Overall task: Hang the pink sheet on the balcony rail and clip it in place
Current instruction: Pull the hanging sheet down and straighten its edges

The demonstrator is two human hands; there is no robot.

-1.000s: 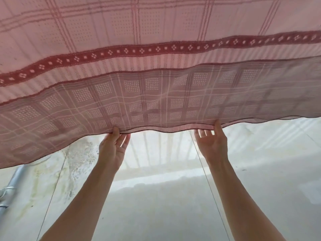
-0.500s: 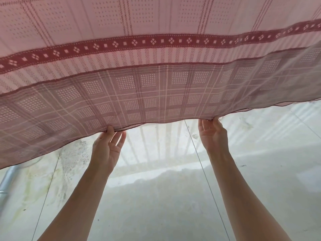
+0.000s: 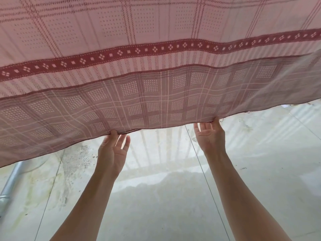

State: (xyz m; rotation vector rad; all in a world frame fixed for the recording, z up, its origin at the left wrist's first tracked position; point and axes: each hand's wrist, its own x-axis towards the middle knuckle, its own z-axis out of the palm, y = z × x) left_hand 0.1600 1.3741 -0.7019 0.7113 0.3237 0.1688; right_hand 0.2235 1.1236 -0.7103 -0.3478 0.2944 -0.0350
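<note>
Sheet (image 3: 156, 70) is filling the whole upper part of the view, a pink cloth with a checked and dotted weave and one dark red band (image 3: 139, 51) of small white diamonds running across it. Its lower part is looking darker, as if two layers are lying one over the other there. The bottom hem is hanging free above the floor (image 3: 165, 197) and is dipping a little between the two hands.

The left hand (image 3: 112, 153) is reaching up with the palm turned inward; its thumb is touching the hem, and the visible fingers (image 3: 124, 139) are standing straight and a little spread just below the cloth. The right hand (image 3: 211, 136) is also raised to the hem, its thumb pressing against the edge, the other fingers open and relaxed with the tips partly hidden behind the cloth. I cannot tell if either hand is really pinching the fabric.

The floor is made of pale tiles with greenish stains toward its left edge, where a grey pipe (image 3: 10, 185) is lying. The rail itself is not showing.
</note>
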